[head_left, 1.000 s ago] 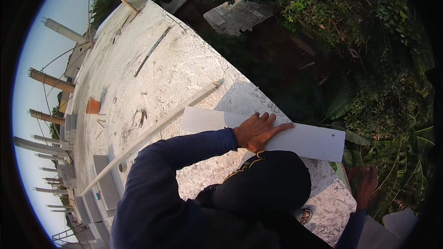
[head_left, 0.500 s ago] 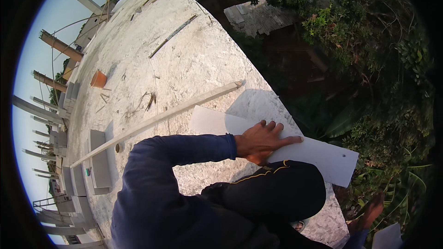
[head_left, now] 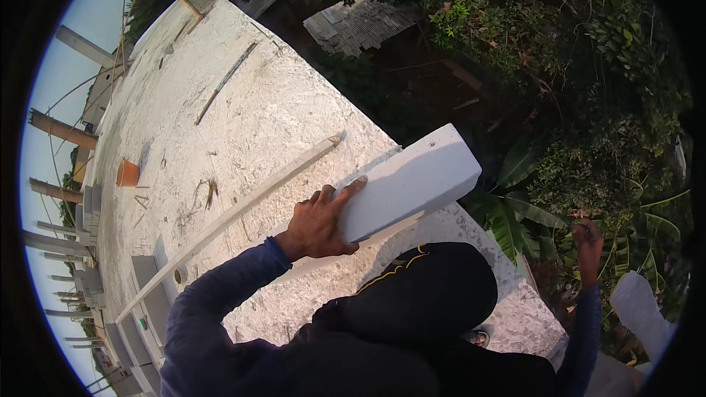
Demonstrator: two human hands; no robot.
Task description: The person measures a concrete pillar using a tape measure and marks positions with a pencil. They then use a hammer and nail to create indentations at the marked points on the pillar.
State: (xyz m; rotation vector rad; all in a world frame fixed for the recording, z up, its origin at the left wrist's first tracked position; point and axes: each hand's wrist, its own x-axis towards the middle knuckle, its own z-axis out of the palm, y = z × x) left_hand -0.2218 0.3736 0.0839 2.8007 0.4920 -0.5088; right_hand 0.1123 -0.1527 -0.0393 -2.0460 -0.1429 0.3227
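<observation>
My left hand (head_left: 320, 222) grips the near-left end of a pale grey-white, lightweight concrete block (head_left: 412, 180), thumb and fingers spread around it. The block lies at a slant, its far end reaching past the edge of the concrete slab (head_left: 272, 125). Below it shows a pale strip (head_left: 390, 231); whether it is a second block I cannot tell. My right hand (head_left: 587, 239) is raised beyond the slab edge at the right, fingers curled in. What it holds, if anything, is too dark to make out. My bent knee (head_left: 419, 287) in black trousers is just below the block.
A long wooden beam (head_left: 243, 209) crosses the slab to my left. Farther off are a thin dark rod (head_left: 226, 82) and an orange bucket (head_left: 127, 173). Grey blocks (head_left: 151, 287) stand at the left. A whitish piece (head_left: 636, 301) shows at lower right. Past the slab edge are trees (head_left: 588, 88) and a drop.
The block has turned, its far end swinging up and away from me. My left hand has moved left to the block's near end. My right hand has risen at the right.
</observation>
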